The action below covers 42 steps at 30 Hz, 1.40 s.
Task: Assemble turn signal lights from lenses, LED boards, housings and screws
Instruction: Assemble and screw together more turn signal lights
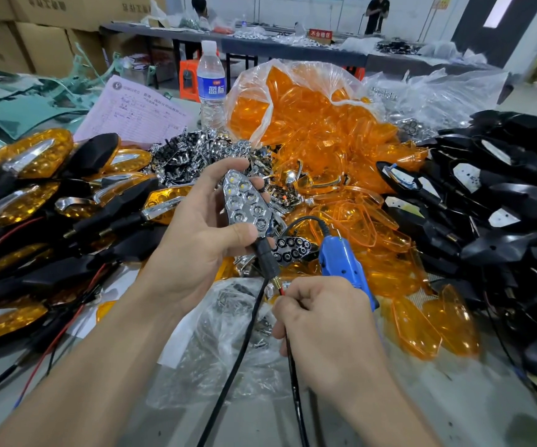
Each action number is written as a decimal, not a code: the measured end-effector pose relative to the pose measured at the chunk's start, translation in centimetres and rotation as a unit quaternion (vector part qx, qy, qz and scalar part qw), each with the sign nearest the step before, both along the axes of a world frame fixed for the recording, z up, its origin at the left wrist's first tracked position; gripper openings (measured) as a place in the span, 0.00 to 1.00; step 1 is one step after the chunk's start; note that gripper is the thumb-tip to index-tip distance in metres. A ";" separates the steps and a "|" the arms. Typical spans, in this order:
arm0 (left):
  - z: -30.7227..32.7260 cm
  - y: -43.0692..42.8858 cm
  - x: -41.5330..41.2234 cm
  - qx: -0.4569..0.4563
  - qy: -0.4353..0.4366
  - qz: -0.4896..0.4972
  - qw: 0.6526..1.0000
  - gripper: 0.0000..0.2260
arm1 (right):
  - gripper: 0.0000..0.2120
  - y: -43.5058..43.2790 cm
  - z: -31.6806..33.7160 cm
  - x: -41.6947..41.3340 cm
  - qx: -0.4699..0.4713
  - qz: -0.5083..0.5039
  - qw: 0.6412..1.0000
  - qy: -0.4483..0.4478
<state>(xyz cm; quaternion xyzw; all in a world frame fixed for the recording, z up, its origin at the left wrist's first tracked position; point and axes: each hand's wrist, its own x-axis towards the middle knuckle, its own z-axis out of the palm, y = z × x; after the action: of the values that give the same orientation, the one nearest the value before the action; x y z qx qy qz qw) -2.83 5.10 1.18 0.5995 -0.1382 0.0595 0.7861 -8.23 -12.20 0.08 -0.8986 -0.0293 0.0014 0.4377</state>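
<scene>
My left hand (196, 233) grips a chrome LED reflector board (246, 201) upright, thumb across its lower end; two LEDs near its tip glow. A black plug (265, 259) hangs below it. My right hand (322, 321) pinches thin red and black wires (281, 290) just under the plug. A blue electric screwdriver (344, 266) lies behind my right hand. Orange lenses (325, 130) spill from a clear bag in the middle. Black housings (493, 201) pile up on the right. Finished lights (34, 188) with orange lenses are stacked at the left.
A heap of chrome reflectors (192, 153) lies behind my left hand. A water bottle (210, 82) and a pink form (134, 114) stand further back. A clear bag of screws (228, 330) lies between my forearms. Two people work at a far table (293, 46).
</scene>
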 end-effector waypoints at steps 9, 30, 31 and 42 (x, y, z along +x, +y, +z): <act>0.4 0.0 -0.4 0.033 -0.008 -0.012 0.999 0.30 | 0.12 0.4 -0.4 -0.3 0.019 -0.019 1.000 -0.009; -0.2 -2.1 -1.1 0.035 0.031 -0.043 0.998 0.24 | 0.08 -1.6 1.3 0.9 0.181 -0.016 0.979 -0.086; -0.2 -2.2 -1.3 0.039 0.037 -0.045 0.998 0.24 | 0.09 -1.8 1.4 1.0 0.184 -0.001 0.979 -0.089; 0.8 -4.0 -1.7 0.015 0.138 -0.047 0.989 0.15 | 0.09 -1.5 1.2 1.0 0.221 -0.003 0.973 -0.071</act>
<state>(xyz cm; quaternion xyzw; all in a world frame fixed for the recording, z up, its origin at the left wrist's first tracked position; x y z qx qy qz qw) -4.51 1.10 1.94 0.6061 -0.0577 -0.0628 0.7908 -7.26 -13.67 1.30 -0.7774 -0.0575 -0.0706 0.6224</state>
